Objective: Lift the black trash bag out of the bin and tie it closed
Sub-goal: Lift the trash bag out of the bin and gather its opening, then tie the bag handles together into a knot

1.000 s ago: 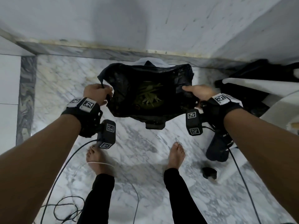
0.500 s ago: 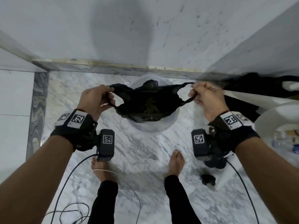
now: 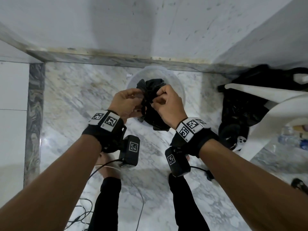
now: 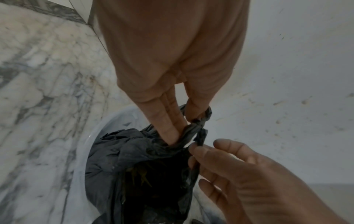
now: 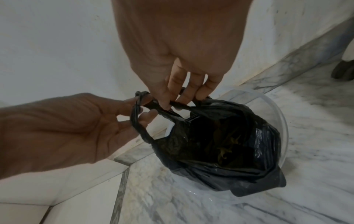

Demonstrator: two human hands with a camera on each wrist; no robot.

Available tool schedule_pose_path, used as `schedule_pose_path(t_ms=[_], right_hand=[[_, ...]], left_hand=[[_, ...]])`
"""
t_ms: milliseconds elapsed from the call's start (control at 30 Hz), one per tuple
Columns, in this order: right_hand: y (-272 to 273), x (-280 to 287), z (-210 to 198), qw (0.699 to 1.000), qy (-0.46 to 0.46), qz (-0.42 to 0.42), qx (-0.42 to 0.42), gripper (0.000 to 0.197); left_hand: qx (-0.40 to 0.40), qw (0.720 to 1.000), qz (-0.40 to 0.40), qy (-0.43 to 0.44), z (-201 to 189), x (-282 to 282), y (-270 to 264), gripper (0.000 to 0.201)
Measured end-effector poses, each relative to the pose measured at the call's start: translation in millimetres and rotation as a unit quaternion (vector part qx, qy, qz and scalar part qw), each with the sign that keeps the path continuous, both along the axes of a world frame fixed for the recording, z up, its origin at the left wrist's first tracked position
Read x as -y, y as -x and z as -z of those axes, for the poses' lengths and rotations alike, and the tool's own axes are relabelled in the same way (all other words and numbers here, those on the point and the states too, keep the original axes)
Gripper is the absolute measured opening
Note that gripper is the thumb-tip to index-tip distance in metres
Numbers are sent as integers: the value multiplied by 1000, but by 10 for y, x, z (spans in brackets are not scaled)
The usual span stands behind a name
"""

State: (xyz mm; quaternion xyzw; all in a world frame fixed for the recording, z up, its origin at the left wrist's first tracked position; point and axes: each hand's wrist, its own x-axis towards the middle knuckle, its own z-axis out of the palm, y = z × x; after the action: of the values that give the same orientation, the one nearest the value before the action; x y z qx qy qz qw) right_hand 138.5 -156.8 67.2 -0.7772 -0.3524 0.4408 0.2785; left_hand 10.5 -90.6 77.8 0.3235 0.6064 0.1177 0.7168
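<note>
The black trash bag (image 3: 152,112) hangs above the translucent white bin (image 3: 180,91), which stands on the marble floor by the wall. Green leafy waste shows inside the bag (image 5: 220,144). My left hand (image 3: 133,99) and right hand (image 3: 160,99) meet over the bag's top. The left hand (image 4: 184,125) pinches one twisted handle loop. The right hand (image 5: 182,101) hooks its fingers under the other handle. In the right wrist view the left hand (image 5: 141,109) has a loop round its fingers. The two handles cross between the hands.
A second black bag (image 3: 241,110) and dark items lie to the right under a white plastic chair (image 3: 266,95). Water bottles (image 3: 290,139) sit at the far right. Cables (image 3: 80,214) trail on the floor by my bare feet. The wall skirting (image 3: 116,59) runs just behind the bin.
My hands were held wide apart, stretching the bag's handles. They have come together over the bin, and the bag's mouth is gathered and the handles crossed.
</note>
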Motion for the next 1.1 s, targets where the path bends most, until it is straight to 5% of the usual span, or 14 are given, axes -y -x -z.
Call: schedule_pose_path(t_ms=[300, 533, 667, 767, 933, 1100], right_hand=[[27, 44, 49, 995, -3, -90, 30, 32], [-112, -154, 18, 998, 49, 20, -30, 30], [-138, -340, -5, 996, 77, -14, -42, 44], [-176, -432, 43, 993, 88, -65, -31, 36], [-411, -384, 104, 983, 22, -143, 110, 22], [-769, -292, 282, 945, 18, -227, 235, 16]], left_hand=[[-55, 992, 93, -60, 37, -6, -63, 17], [-103, 974, 133, -151, 119, 37, -100, 28], [-126, 963, 152, -181, 169, 70, -88, 30], [-134, 958, 157, -200, 188, 46, -74, 33], [-180, 938, 159, -249, 232, -233, 71, 22], [-255, 870, 248, -342, 330, -509, 227, 11]])
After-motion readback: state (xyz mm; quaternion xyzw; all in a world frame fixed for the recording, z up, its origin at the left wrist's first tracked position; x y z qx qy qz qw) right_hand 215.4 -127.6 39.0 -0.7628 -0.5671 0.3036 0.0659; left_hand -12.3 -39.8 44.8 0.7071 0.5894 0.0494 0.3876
